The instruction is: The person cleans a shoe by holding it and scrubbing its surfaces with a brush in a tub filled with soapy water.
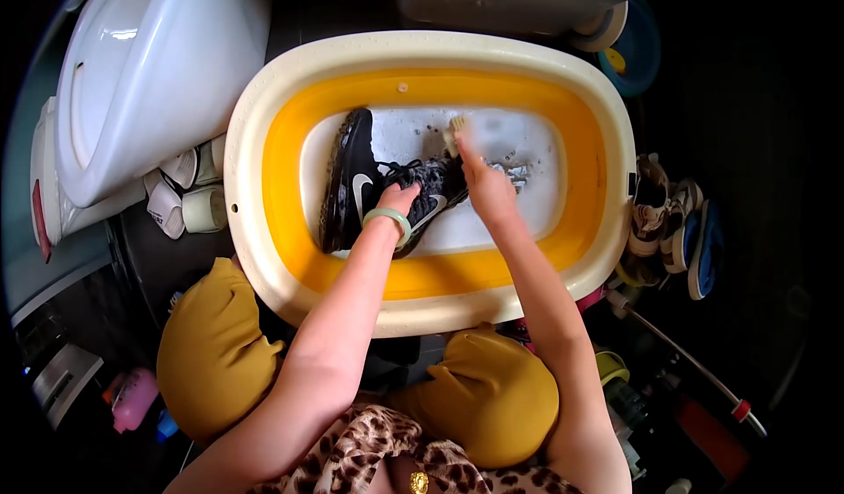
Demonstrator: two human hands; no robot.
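In the head view, my left hand (401,200), with a pale green bangle at the wrist, is closed on a black sneaker (435,182) with a white swoosh. Suds cover the laces of this sneaker. My right hand (489,186) is closed around a scrub brush (455,132) with light bristles, at the toe end of the same sneaker. To the left, a second black sneaker (350,177) lies on its side. Both shoes are inside an oval basin (431,47) with a cream rim and yellow wall, in shallow, soapy water.
A white ceramic fixture (167,72) stands at upper left, with light slippers (204,208) below it. Several shoes (651,204) sit right of the basin, near a long pole (686,359). At upper right is a blue basin (643,46). A pink bottle (134,399) lies lower left.
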